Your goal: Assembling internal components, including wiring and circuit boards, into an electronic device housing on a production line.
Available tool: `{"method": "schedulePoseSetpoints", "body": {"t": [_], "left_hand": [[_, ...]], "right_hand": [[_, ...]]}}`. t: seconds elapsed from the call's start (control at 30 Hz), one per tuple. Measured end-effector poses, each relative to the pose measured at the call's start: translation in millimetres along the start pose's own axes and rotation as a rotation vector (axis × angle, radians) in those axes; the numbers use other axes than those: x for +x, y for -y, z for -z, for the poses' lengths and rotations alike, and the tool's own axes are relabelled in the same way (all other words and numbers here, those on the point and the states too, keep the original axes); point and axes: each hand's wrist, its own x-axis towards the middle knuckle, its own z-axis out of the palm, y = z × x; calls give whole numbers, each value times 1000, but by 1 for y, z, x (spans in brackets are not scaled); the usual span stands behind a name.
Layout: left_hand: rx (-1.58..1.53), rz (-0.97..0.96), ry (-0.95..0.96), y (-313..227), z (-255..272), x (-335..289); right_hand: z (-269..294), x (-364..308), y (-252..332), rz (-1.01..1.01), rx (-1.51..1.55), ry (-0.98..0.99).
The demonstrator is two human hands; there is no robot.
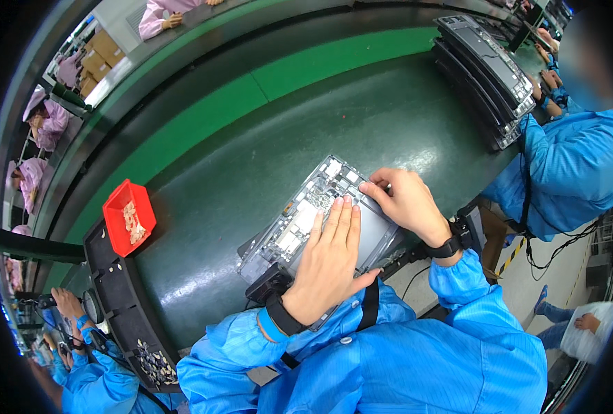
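Note:
An opened tablet [299, 221] with bare circuit boards and a grey battery area lies tilted at the green bench's near edge, in front of me. My left hand [331, 255] rests flat across its middle, fingers stretched out and close together, the thumb out to the right. At the tablet's upper right edge, my right hand [410, 200] is closed, with its thumb over the edge and its fingers curled. The palm and fingers hide part of the boards. Both wrists wear dark bands with camera-like devices; a blue strap also circles the left one.
A red bin [128, 219] of small pale pieces sits on the left, by a black compartment tray [123, 297] holding dark bits. At the far right stands a stack of opened tablets [482, 76]. Co-workers in blue sit at both sides; people in pink are across the line.

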Motion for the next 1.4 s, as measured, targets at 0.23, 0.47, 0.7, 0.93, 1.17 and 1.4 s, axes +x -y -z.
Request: {"method": "schedulePoseSetpoints", "body": {"t": [0.23,0.47,0.7,0.93,1.17,1.4], "left_hand": [[42,-4,-93,17,12,4],[109,-29,-25,20,13,11],[177,1,-87,1,8,-14],[54,-58,-139,5,7,-11],[127,-99,-143,6,12,-4],[158,-98,-148,5,3,-10]], "right_hand": [[-8,-16,22,-12,-253,-118],[7,-8,11,-29,-126,-33],[3,-5,9,-174,338,228],[1,-12,0,-274,423,168],[-3,-11,-2,-146,323,195],[4,-17,12,-103,366,203]]}}
